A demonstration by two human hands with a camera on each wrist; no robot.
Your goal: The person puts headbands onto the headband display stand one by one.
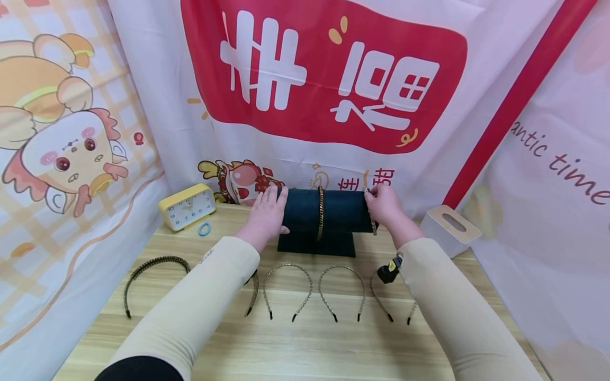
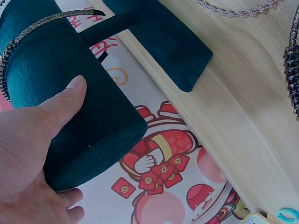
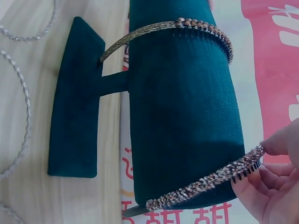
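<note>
Headband (image 3: 205, 183), rhinestone-studded, sits at the right end of the dark green velvet roll (image 3: 182, 116), which stands on its base near the back edge of the wooden table (image 1: 305, 344). Right hand (image 1: 385, 205) pinches the band's top betw. thumb and fingertips; left hand (image 1: 266, 214) lies flat, fingers spread, vs. the roll's left end, thumb on top. Judgement: to seat it well, keep the left hand bracing, push the band inward and level, w/ both tips straddling the roll evenly. Band's arch runs over the roll, crosswise to the roll's long axis (left-right along the back edge); its tips point down. A second band (image 1: 321, 212) sits mid-roll. Other bands (image 1: 288, 291) lie nearer the front edge.
</note>
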